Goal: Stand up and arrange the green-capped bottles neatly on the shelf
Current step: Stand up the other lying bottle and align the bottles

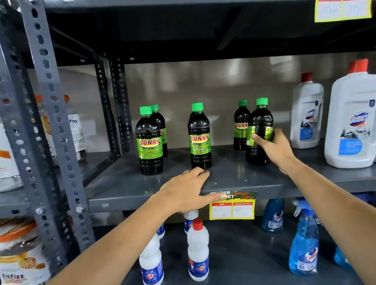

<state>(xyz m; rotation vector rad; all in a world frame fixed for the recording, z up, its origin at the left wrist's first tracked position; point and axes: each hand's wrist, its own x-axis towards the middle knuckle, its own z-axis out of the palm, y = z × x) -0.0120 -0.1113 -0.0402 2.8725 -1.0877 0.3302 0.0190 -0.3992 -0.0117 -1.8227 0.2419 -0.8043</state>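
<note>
Several dark bottles with green caps and green SUNNY labels stand upright on the grey metal shelf. One front bottle stands at the left with another close behind it. A single bottle stands in the middle. At the right, a bottle stands behind a front bottle. My right hand grips that front right bottle around its label, which is turned sideways. My left hand rests flat on the shelf's front edge, just before the middle bottle, holding nothing.
White Domex jugs with red caps stand at the shelf's right end. A perforated upright post bounds the left, with orange-lidded jars beyond. Below are white red-capped bottles, blue spray bottles and a yellow price tag.
</note>
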